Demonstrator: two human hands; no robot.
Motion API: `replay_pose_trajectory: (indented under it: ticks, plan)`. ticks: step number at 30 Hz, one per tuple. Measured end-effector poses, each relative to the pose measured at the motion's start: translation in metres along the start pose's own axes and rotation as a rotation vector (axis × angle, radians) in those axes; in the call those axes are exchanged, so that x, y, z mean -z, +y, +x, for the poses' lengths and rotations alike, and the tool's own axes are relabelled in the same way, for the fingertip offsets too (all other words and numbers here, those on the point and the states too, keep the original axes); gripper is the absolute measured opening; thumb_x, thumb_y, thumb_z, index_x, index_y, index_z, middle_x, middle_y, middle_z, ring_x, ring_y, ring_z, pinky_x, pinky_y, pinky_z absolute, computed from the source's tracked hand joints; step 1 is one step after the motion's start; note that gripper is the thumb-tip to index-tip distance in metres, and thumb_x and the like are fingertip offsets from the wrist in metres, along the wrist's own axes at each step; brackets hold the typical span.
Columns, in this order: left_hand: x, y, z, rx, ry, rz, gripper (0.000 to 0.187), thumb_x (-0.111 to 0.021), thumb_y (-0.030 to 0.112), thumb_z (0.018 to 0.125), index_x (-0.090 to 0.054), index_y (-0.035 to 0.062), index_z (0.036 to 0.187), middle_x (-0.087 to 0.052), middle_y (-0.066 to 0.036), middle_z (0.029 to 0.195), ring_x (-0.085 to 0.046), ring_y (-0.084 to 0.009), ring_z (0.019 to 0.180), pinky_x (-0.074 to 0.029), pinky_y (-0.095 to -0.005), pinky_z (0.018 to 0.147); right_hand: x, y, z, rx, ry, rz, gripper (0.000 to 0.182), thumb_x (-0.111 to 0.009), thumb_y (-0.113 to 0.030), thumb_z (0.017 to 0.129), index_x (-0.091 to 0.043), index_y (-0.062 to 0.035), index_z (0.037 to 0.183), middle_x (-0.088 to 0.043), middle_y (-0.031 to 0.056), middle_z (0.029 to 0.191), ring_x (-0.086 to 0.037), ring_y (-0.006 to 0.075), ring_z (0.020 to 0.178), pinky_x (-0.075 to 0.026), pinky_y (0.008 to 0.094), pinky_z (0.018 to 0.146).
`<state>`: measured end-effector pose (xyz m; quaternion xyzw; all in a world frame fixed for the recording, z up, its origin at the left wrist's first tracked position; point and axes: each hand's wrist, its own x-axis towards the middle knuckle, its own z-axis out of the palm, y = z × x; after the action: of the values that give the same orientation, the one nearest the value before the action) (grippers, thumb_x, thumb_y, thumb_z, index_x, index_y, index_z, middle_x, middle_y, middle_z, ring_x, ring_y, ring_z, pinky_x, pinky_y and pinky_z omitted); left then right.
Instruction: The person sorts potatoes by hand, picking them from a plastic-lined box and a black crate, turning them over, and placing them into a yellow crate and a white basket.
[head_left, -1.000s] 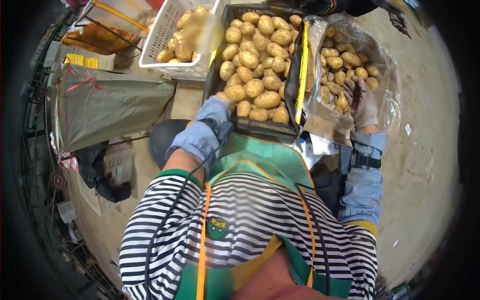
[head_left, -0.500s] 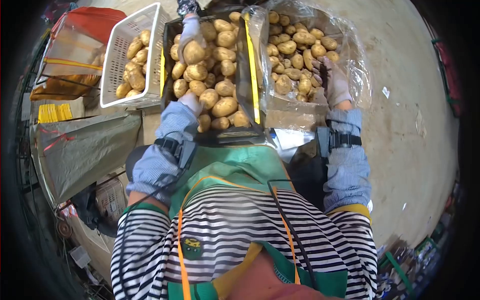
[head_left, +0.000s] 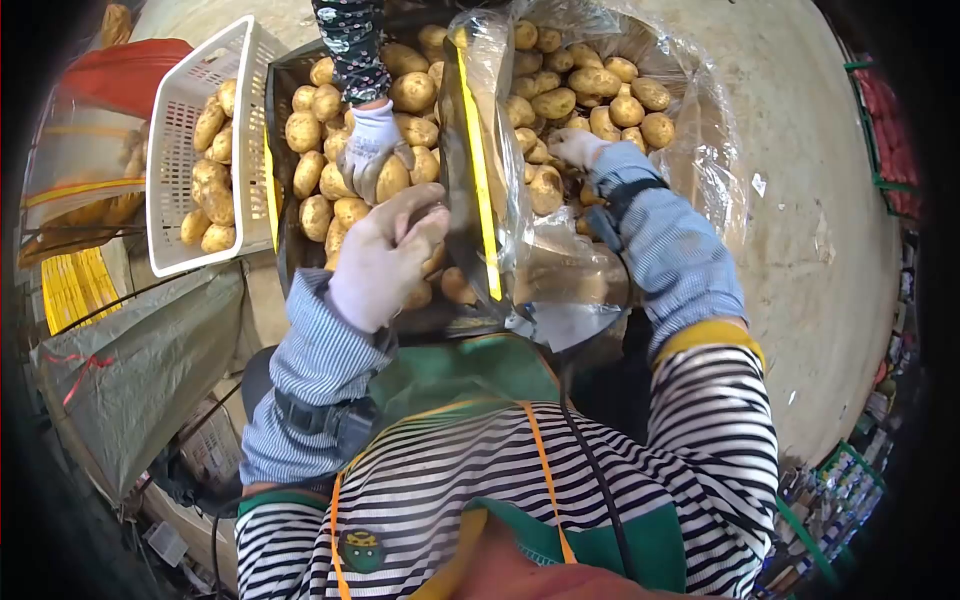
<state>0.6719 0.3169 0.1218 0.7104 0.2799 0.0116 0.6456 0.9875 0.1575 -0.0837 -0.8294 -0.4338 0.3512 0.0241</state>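
while the left hand (head_left: 388, 258) hangs half-curled above the crate (head_left: 456, 165), the right hand (head_left: 578, 148) reaches among potatoes (head_left: 553, 103), its finger pose unclear.

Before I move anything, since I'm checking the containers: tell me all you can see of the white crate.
The white crate looks like rigid plastic: rectangular, open-topped, with rows of small holes through its walls. It stands beside the dark box, on the person's left, partly filled with loose potatoes. No hand touches it; its underside is hidden.
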Motion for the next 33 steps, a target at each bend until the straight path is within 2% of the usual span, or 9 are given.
replay_pose_trajectory:
  ticks: [7,8,9,11,15,19,20,23,33]
  plan:
    - [0.014,0.017,0.006,0.114,-0.007,-0.111,0.044,-0.060,0.021,0.097,-0.051,-0.0064,0.130,-0.062,-0.013,0.119,-0.062,-0.0174,0.106,-0.049,-0.0279,0.089,-0.118,0.026,0.101,0.386,0.664,0.681,0.023,-0.060,-0.032,0.092,-0.069,-0.0130,0.101,-0.069,0.0021,0.089,-0.062,0.0151,0.072,-0.049,0.0307,0.056]
    - [0.017,0.016,0.007,0.088,-0.029,-0.086,0.045,-0.059,0.025,0.097,-0.052,-0.0060,0.130,-0.063,-0.012,0.117,-0.062,-0.0176,0.107,-0.049,-0.0278,0.088,-0.102,0.026,0.088,-0.075,0.171,0.947,0.043,-0.069,-0.005,0.081,-0.056,-0.0066,0.122,-0.066,0.0134,0.113,-0.062,0.0265,0.110,-0.046,0.0319,0.099]
    - [0.019,0.015,0.008,0.095,-0.025,-0.081,0.045,-0.059,0.025,0.097,-0.052,-0.0060,0.130,-0.063,-0.012,0.117,-0.062,-0.0176,0.107,-0.049,-0.0278,0.088,-0.081,0.012,0.073,-0.072,0.164,0.953,0.043,-0.069,-0.005,0.081,-0.056,-0.0066,0.122,-0.066,0.0134,0.113,-0.062,0.0265,0.110,-0.046,0.0319,0.099]
    - [0.017,0.013,0.008,0.067,0.007,-0.139,0.044,-0.057,0.024,0.098,-0.053,-0.0056,0.129,-0.064,-0.012,0.115,-0.062,-0.0175,0.105,-0.049,-0.0280,0.088,-0.048,-0.011,0.048,-0.598,-0.002,1.616,0.032,-0.068,-0.002,0.083,-0.062,-0.0091,0.113,-0.067,0.0084,0.099,-0.065,0.0156,0.070,-0.053,0.0272,0.054]
    - [0.017,0.022,0.007,0.065,0.114,-0.247,0.033,-0.059,0.014,0.096,-0.058,-0.0071,0.121,-0.067,-0.009,0.100,-0.062,-0.0124,0.093,-0.050,-0.0237,0.080,-0.024,-0.014,0.001,-0.491,0.028,1.585,0.032,-0.065,0.001,0.085,-0.058,-0.0100,0.115,-0.065,0.0064,0.089,-0.059,0.0103,0.057,-0.043,0.0235,0.039]
    - [0.015,0.021,0.001,-0.026,0.108,-0.291,0.035,-0.060,0.016,0.095,-0.058,-0.0069,0.122,-0.067,-0.010,0.102,-0.063,-0.0123,0.093,-0.051,-0.0253,0.079,0.016,-0.007,-0.065,0.020,0.290,1.609,0.049,-0.062,0.002,0.087,-0.040,-0.0080,0.130,-0.064,0.0068,0.085,-0.064,0.0137,0.068,-0.054,0.0231,0.058]
    - [0.013,0.023,-0.001,-0.041,0.099,-0.283,0.036,-0.059,0.014,0.094,-0.057,-0.0073,0.122,-0.066,-0.012,0.108,-0.064,-0.0139,0.095,-0.051,-0.0250,0.082,0.030,-0.007,-0.087,0.207,0.186,1.576,0.051,-0.066,-0.004,0.087,-0.039,-0.0070,0.131,-0.054,0.0150,0.128,-0.064,0.0175,0.090,-0.054,0.0271,0.080]
    - [0.001,0.018,-0.004,-0.111,-0.011,-0.209,0.037,-0.060,0.016,0.093,-0.058,-0.0066,0.123,-0.066,-0.014,0.112,-0.064,-0.0163,0.099,-0.050,-0.0254,0.085,0.081,-0.103,-0.184,0.374,0.195,1.582,0.059,-0.073,0.001,0.076,-0.043,-0.0088,0.126,-0.046,0.0150,0.137,-0.048,0.0256,0.127,-0.038,0.0385,0.110]
    - [-0.033,0.044,-0.035,-0.278,-0.414,-0.651,0.073,-0.078,0.011,0.077,-0.041,-0.0049,0.139,-0.050,-0.013,0.137,-0.048,-0.0222,0.127,-0.038,-0.0335,0.108,0.034,-0.191,-0.267,0.550,0.657,1.510,0.063,-0.068,0.005,0.078,-0.042,-0.0046,0.134,-0.042,0.0164,0.142,-0.045,0.0265,0.129,-0.041,0.0397,0.107]
